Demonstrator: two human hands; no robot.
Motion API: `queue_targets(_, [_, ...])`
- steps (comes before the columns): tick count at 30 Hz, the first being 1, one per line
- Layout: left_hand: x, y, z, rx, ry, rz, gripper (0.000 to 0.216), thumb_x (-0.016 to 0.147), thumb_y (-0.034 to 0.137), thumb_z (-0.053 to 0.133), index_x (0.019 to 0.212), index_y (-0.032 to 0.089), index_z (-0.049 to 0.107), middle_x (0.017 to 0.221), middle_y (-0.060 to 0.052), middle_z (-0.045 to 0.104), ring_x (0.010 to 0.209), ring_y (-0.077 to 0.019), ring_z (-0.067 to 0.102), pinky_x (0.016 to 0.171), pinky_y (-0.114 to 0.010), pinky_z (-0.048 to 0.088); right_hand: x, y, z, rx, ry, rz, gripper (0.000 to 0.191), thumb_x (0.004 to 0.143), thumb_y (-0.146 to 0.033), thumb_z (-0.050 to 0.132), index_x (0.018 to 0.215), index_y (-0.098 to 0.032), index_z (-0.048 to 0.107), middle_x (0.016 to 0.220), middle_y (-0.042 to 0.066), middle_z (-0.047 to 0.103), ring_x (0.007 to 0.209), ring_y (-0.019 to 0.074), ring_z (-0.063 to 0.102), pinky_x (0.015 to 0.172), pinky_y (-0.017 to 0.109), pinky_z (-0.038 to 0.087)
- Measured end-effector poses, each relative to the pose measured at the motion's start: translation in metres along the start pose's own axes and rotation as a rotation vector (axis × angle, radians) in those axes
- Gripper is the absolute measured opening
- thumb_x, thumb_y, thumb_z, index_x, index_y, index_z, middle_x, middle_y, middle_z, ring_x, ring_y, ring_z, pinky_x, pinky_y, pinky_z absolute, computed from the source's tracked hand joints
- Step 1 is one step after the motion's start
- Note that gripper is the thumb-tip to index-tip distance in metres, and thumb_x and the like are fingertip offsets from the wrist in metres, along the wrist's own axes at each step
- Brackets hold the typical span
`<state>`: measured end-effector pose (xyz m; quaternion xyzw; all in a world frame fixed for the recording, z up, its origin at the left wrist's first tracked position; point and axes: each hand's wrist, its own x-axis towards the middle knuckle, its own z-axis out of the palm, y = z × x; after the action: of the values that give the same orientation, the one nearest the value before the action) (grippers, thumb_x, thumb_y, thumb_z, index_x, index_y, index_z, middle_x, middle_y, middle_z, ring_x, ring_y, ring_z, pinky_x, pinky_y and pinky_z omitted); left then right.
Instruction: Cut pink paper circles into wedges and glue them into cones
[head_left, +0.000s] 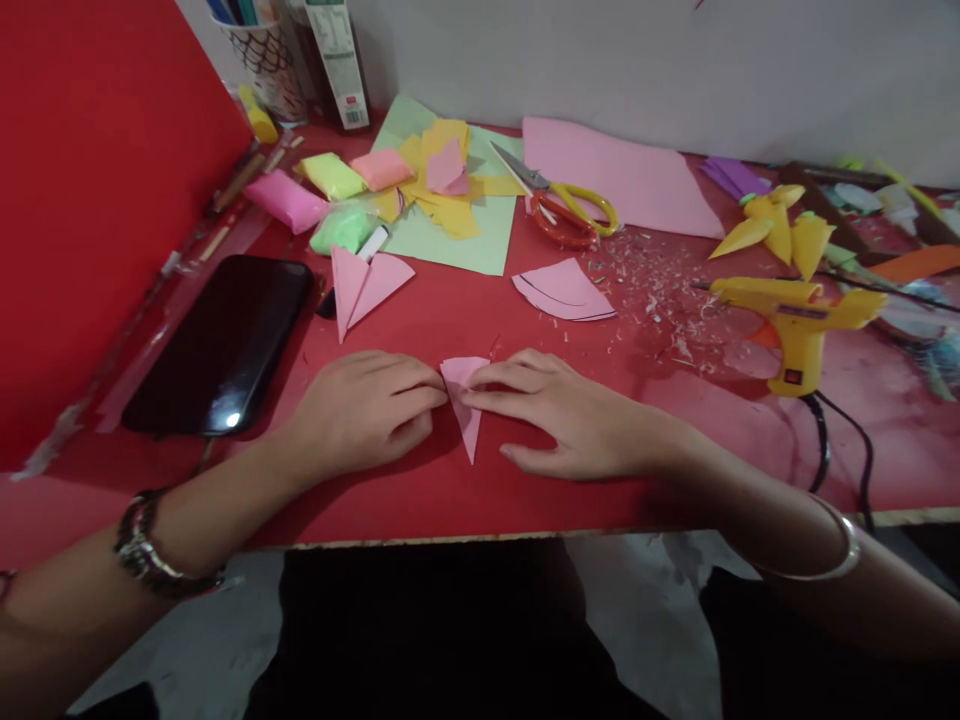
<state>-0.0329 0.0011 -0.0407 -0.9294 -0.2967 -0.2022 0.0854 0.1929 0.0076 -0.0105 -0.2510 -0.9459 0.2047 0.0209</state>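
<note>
A small folded pink paper triangle (470, 430) lies on the red tabletop, its narrow point toward the near edge. Extended fingers of my right hand (562, 415) rest on its right side and press it flat, with the thumb held apart. My left hand (367, 410) lies on the table, fingers slightly curved, its fingertips at the paper's left edge. Behind the hands are a folded pink paper piece (379, 285) with two points, at left, and a pink paper wedge (564, 290) with a dark curved line, at right.
A black phone (221, 340) lies left. Behind are scissors (559, 195), yellow paper scraps (450, 215), a green sheet (487, 245), a pink sheet (622, 175) and packets of coloured clay (287, 203). At right are a yellow glue gun (799, 325), its cable, yellow paper cones (780, 235) and shavings (667, 310).
</note>
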Motion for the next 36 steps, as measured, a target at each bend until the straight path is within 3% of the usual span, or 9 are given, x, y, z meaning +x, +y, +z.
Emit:
queue_targets(13, [0.006, 0.002, -0.007, -0.066, 0.033, 0.150, 0.025, 0.080, 0.023, 0.042, 0.071, 0.017, 0.065, 0.075, -0.003, 0.071, 0.064, -0.0157, 0.063, 0.058, -0.026, 0.047, 0.021, 0.000, -0.001, 0.078, 0.056, 0.031, 0.039, 0.079, -0.007, 0.039, 0.115, -0.013, 0.052, 0.114, 0.011, 0.053, 0.104, 0.0200, 0.047, 0.093, 0.038, 0.038])
queue_targets(22, [0.004, -0.001, -0.008, -0.076, 0.005, 0.197, 0.037, 0.084, 0.037, 0.036, 0.079, 0.015, 0.065, 0.077, -0.005, 0.070, 0.065, -0.0162, 0.063, 0.055, -0.027, 0.047, 0.031, -0.001, 0.005, 0.027, 0.059, 0.066, 0.027, 0.085, -0.012, 0.034, 0.103, -0.010, 0.055, 0.095, 0.012, 0.050, 0.086, 0.0183, 0.048, 0.081, 0.035, 0.044])
queue_targets(29, [0.004, -0.001, -0.008, -0.089, -0.055, 0.172, 0.035, 0.084, 0.037, 0.037, 0.081, 0.018, 0.066, 0.080, -0.005, 0.070, 0.072, -0.0160, 0.063, 0.059, -0.027, 0.047, 0.016, 0.000, 0.008, 0.031, 0.078, 0.022, 0.044, 0.080, -0.005, 0.036, 0.121, -0.013, 0.047, 0.107, 0.012, 0.049, 0.102, 0.0198, 0.044, 0.092, 0.038, 0.039])
queue_targets(36, [0.004, 0.000, -0.008, -0.096, -0.028, 0.152, 0.032, 0.084, 0.036, 0.039, 0.084, 0.017, 0.065, 0.082, -0.005, 0.070, 0.067, -0.0156, 0.063, 0.057, -0.026, 0.046, -0.001, -0.001, 0.006, 0.008, 0.043, -0.001, 0.043, 0.079, -0.007, 0.037, 0.116, -0.014, 0.057, 0.123, 0.015, 0.044, 0.113, 0.0234, 0.042, 0.096, 0.043, 0.035])
